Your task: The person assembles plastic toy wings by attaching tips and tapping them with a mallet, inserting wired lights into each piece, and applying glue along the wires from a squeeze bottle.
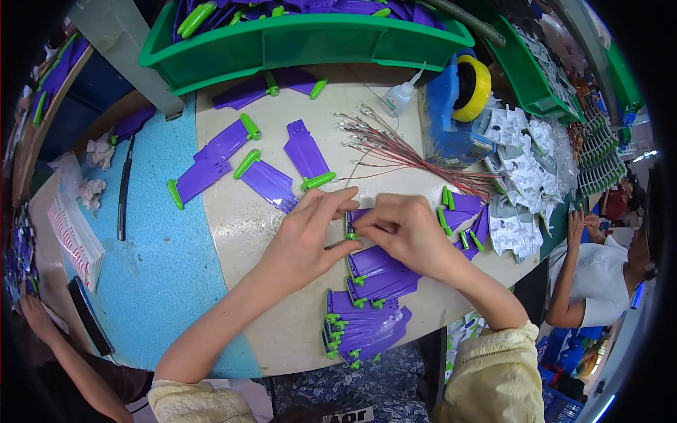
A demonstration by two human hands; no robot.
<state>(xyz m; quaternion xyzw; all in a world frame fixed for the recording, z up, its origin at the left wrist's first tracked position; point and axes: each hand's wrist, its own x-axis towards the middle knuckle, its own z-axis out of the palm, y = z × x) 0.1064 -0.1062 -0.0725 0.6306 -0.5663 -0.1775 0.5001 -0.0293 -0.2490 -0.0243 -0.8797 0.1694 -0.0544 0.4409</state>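
Near the middle of the table, a purple plastic wing (pixel 359 213) with a green end piece is between my two hands. My left hand (pixel 307 229) grips its left edge between thumb and fingers. From the other side my right hand (pixel 405 229) is closed, fingertips pinched against the wing near the green end; whether they also hold something small is hidden. Just below lie overlapping purple wings (pixel 381 271), and a fanned stack of wings (pixel 363 324) sits nearer to me. Further loose wings (pixel 307 151) lie beyond my hands.
A bundle of red wires (pixel 416 158) lies beyond my right hand. Nearby are a white dropper bottle (pixel 400 95), a blue tape dispenser (pixel 441 99) with yellow tape and piled white parts (pixel 518 211). A green bin (pixel 317 42) stands at the back. Co-workers sit at both sides.
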